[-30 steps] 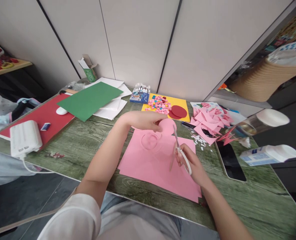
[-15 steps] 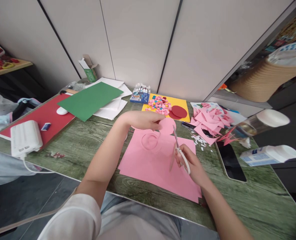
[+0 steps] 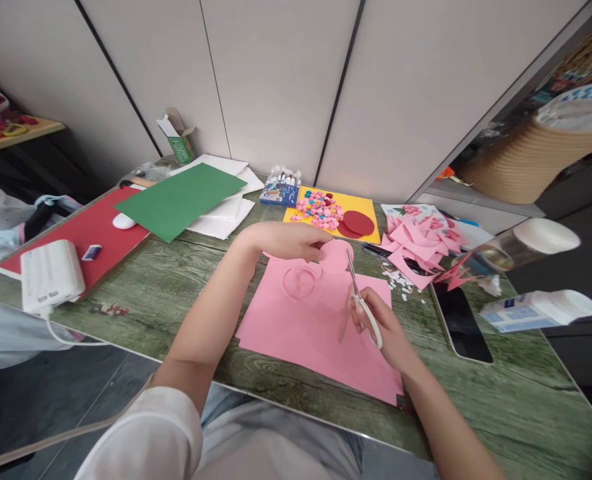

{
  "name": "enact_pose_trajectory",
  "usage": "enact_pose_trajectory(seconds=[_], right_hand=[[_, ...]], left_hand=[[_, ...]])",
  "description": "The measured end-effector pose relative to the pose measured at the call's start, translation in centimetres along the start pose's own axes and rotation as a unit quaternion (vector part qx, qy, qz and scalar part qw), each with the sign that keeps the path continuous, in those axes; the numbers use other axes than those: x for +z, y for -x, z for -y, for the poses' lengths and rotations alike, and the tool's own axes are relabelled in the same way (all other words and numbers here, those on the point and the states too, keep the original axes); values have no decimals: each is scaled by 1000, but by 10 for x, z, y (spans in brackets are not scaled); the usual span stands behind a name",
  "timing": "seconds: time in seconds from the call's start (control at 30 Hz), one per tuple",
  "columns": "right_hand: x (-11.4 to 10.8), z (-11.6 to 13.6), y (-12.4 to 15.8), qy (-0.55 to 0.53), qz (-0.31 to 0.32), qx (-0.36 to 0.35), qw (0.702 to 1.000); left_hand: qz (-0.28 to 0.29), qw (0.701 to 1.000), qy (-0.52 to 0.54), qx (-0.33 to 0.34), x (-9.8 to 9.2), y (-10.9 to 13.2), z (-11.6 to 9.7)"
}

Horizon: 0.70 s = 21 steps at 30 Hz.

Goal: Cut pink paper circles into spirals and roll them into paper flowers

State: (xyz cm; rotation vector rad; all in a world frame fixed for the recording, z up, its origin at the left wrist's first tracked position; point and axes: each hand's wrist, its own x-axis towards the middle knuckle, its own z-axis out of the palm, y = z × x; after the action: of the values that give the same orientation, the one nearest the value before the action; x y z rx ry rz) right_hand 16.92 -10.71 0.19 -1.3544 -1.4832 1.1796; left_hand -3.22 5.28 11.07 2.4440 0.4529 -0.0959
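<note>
My left hand [image 3: 289,240] pinches a small round piece of pink paper [image 3: 337,254] above the table. My right hand [image 3: 383,327] grips white-handled scissors [image 3: 359,297], blades pointing up at the edge of that round piece. Beneath both hands a large pink paper sheet [image 3: 321,327] lies on the green wood-grain table [image 3: 176,287]. A clear round lid or dish [image 3: 301,282] rests on the sheet just below my left hand.
Pink paper scraps [image 3: 419,243] pile at the right, beside a black phone [image 3: 461,320] and two white-capped bottles [image 3: 536,308]. A yellow sheet with small pink pieces [image 3: 321,208] and a dark red disc [image 3: 359,222] lies behind. Green paper [image 3: 181,199], red sheet [image 3: 91,230], white box [image 3: 51,275] at left.
Almost nothing has moved. The round pink piece has turned slightly in my left hand while the scissors stay at its edge.
</note>
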Motion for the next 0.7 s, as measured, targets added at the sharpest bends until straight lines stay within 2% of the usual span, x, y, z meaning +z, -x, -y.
enact_pose_trajectory(seconds=[0.17,0.4,0.7], right_hand=[[1,-1,0,-9,7,6,1000],[1,0,0,-3,8,8,1000],[-1,0,0,11,-48,-16,999]], left_hand=[[-7,1000,12,3,-4,4,-3],[-27,999,26,6,-4,4,6],[-88,992,85,-15,9,-14,-4]])
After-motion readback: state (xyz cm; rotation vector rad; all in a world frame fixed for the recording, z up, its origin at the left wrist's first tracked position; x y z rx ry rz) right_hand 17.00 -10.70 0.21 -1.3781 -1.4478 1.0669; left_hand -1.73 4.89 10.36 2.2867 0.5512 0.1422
